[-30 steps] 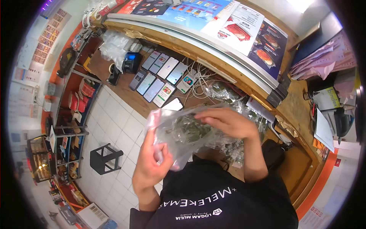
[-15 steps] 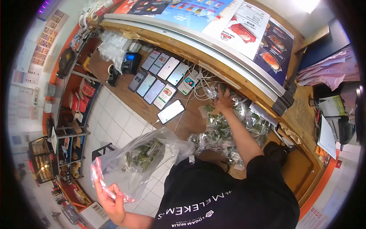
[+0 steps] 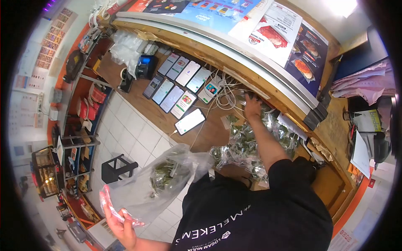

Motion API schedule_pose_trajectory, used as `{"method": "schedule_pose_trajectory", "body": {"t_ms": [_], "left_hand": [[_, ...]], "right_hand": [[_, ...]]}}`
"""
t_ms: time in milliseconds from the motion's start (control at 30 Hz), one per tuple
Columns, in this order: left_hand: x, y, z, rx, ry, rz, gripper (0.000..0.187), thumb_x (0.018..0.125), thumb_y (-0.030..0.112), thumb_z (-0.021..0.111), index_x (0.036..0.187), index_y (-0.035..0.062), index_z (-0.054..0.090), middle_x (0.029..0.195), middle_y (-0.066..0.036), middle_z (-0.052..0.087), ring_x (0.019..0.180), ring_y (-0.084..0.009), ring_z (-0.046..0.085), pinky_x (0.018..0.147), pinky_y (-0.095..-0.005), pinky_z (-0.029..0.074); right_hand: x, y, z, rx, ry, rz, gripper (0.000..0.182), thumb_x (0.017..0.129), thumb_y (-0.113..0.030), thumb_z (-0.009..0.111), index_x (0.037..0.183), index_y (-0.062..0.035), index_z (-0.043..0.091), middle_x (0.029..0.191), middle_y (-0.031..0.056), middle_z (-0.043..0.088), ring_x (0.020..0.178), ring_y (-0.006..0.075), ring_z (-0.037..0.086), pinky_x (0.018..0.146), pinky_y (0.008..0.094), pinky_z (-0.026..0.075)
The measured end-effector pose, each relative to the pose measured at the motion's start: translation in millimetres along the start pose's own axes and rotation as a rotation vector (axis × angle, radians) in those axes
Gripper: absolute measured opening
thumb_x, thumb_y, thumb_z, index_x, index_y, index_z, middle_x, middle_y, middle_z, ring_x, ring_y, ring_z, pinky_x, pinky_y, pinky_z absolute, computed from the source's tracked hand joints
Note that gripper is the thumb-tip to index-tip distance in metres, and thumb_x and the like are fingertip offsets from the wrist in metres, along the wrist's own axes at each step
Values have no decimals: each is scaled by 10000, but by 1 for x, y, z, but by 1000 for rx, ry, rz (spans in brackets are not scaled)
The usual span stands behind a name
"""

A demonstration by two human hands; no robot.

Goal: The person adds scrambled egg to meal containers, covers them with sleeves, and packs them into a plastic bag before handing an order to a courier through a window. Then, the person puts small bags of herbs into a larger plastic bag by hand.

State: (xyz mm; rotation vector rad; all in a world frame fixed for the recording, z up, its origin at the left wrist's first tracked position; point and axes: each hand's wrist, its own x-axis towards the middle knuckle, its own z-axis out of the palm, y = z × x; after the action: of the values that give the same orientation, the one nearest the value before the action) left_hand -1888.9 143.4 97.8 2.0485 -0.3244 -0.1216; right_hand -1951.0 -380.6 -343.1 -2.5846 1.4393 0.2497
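A large clear plastic bag hangs from my left hand, whose fingers and thumb grip its pinkish mouth and stretch it open. Inside the bag lies a clump of small packets with green leafy contents. My right hand reaches to the far edge of a heap of small clear packets on the wooden table. Its fingers curl down at the packets by the white cables, and what they grip is hidden.
Two rows of phones lie on the wooden table with tangled white cables. A blue-and-black device and plastic bags sit at the far left. A raised counter runs behind. A black stool stands on the tiled floor.
My right hand has moved slightly right along the heap, its fingers now more curled. The bag in my left hand has shifted a little, its clump lying further right. More of the stool shows.
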Motion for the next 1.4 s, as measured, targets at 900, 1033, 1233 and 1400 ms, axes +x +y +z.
{"method": "schedule_pose_trajectory", "body": {"t_ms": [900, 1033, 1233, 1400], "left_hand": [[28, 86, 126, -243, -598, -86, 944, 770, -142, 473, 1623, -15, 89, 1692, -129, 223, 665, -18, 459, 580, -187, 457], [18, 86, 116, -251, -551, -115, 923, 787, -124, 501, 1618, -19, 114, 1576, -146, 394, 651, -30, 452, 601, -186, 434], [0, 49, 75, -140, -364, -152, 852, 838, -61, 571, 1588, -65, 166, 810, -27, 527, 616, -48, 432, 607, -180, 376], [-17, 44, 49, -159, -250, -101, 877, 850, 34, 641, 1581, -78, 169, 706, 4, 477, 576, -58, 395, 579, -190, 322]], "right_hand": [[-228, -54, -289, 1567, -13, -1130, 459, 842, -60, 745, 1277, -89, 603, 1160, 156, 669, 1234, 338, 567, 985, 431, 510], [-275, -94, -255, 515, -221, -966, 646, 892, -162, 736, 1486, -125, 485, 1270, 248, 616, 1333, 497, 485, 1080, 545, 450], [-228, -51, -300, 1029, -573, -1304, 537, 968, -162, 653, 1470, -70, 485, 1324, 291, 586, 1344, 418, 525, 1033, 537, 507], [-125, 9, -243, 1515, -737, -747, 430, 1030, -236, 583, 1412, -46, 531, 1317, 187, 632, 1118, 290, 684, 886, 391, 583]]}}
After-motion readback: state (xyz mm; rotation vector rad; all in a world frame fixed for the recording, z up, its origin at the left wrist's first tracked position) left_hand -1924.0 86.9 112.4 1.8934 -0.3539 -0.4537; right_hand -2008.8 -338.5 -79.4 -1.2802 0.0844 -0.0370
